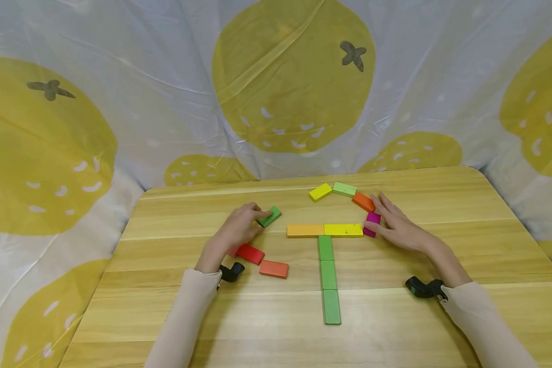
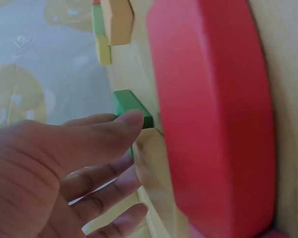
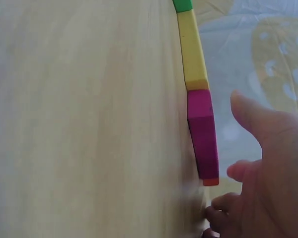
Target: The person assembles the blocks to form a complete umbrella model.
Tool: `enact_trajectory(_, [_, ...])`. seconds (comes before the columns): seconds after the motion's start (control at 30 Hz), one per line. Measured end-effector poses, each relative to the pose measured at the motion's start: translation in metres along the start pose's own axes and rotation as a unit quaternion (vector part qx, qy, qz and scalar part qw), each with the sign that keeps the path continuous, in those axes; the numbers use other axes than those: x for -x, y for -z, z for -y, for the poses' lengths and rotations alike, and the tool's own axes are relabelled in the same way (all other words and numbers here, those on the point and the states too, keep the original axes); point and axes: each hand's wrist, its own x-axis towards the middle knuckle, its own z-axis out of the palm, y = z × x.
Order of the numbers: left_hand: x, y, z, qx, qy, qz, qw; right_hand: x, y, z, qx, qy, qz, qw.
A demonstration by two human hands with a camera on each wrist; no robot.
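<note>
My left hand (image 1: 237, 225) pinches a dark green block (image 1: 270, 217) at the left of the table, thumb and index finger at its near end. The left wrist view shows the other fingers spread beside this green block (image 2: 131, 105). My right hand (image 1: 402, 231) lies with extended fingers by a magenta block (image 1: 372, 224); its thumb is close over that block, and its fingertips are near an orange-red block (image 1: 363, 202). In the right wrist view the thumb stands apart from the magenta block (image 3: 202, 139).
Orange (image 1: 305, 231) and yellow (image 1: 343, 231) blocks form a bar above a column of green blocks (image 1: 328, 275). Light green (image 1: 344, 189) and yellow (image 1: 320, 192) blocks curve at the back. Red (image 1: 250, 254) and salmon (image 1: 273, 269) blocks lie near my left wrist. Patterned cloth surrounds the wooden table (image 1: 386, 317).
</note>
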Motion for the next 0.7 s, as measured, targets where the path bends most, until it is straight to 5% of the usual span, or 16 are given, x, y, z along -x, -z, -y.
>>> enact_trajectory(0.7, [-0.022,-0.012,-0.006,-0.029,-0.048,-0.002,0.9984,0.001,-0.004,-0.012,-0.014,0.048,-0.004,0.9987])
